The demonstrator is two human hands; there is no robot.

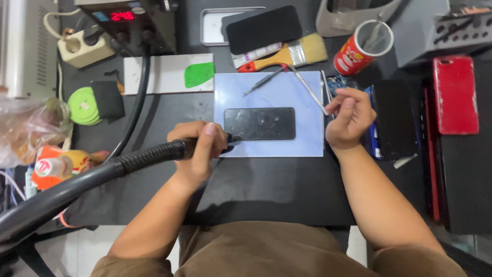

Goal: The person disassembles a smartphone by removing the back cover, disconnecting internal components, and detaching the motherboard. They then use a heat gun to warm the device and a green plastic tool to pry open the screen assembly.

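On the dark table point(266, 190), a black phone point(260, 123) lies flat on a pale blue mat point(269, 92) at the centre. The left hand point(199, 149) is clenched around a black hot-air wand point(154, 154), its nozzle touching the phone's left end at 9 o'clock. At 3 o'clock of the phone, the right hand point(348, 118) pinches thin metal tweezers point(307, 87). A paintbrush point(287, 55) lies at 12 o'clock, beyond the mat.
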